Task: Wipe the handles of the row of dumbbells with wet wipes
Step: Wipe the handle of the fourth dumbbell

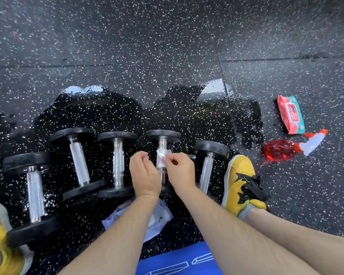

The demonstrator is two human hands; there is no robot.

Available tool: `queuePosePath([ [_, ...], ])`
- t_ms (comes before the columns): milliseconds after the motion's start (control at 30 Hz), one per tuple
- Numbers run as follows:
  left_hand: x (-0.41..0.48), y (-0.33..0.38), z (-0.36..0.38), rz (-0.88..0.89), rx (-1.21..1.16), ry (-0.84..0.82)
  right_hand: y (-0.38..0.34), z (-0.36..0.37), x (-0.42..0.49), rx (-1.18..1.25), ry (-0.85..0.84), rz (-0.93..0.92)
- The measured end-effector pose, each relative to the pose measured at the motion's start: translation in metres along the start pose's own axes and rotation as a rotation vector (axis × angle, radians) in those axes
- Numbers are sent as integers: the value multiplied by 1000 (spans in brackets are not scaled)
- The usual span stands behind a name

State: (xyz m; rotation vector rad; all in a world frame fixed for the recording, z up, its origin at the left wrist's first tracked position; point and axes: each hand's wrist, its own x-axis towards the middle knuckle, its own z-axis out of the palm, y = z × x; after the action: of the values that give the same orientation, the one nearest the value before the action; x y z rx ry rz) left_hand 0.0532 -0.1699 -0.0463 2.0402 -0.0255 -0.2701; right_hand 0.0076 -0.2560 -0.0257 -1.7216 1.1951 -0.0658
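Head view: right hand (pixel 180 171) pinches a wipe (pixel 160 156) against the fourth dumbbell (pixel 162 136) handle. Left hand (pixel 145 173) is curled alongside; I cannot tell whether it holds anything.

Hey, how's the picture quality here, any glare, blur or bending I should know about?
Head view: bright glare on the wet floor patch behind the row of dumbbells; far floor along the top edge smeared and soft; wide lens bows the floor seam; left hand, right hand and wipe at centre are sharp.

On the floor (pixel 167 46), five dumbbells (pixel 118 162) in a row, 9 to 3 o'clock. Off the 3 o'clock end, pack of wipes (pixel 290 114); spray bottle (pixel 282 149) just at its 6 o'clock.
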Motion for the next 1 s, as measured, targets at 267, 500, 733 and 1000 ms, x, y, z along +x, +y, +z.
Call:
queuePosePath([
  [267,2,-2,-1,-39,-68,11,1,-1,16,-620,-337,-576],
  [500,3,-2,-2,-46,-50,23,-33,3,18,-1060,-618,-707],
  [733,1,-2,0,-52,-71,35,-3,-11,9,-410,-254,-270],
  [1000,0,0,0,-38,-43,25,-22,-6,17,22,-61,157],
])
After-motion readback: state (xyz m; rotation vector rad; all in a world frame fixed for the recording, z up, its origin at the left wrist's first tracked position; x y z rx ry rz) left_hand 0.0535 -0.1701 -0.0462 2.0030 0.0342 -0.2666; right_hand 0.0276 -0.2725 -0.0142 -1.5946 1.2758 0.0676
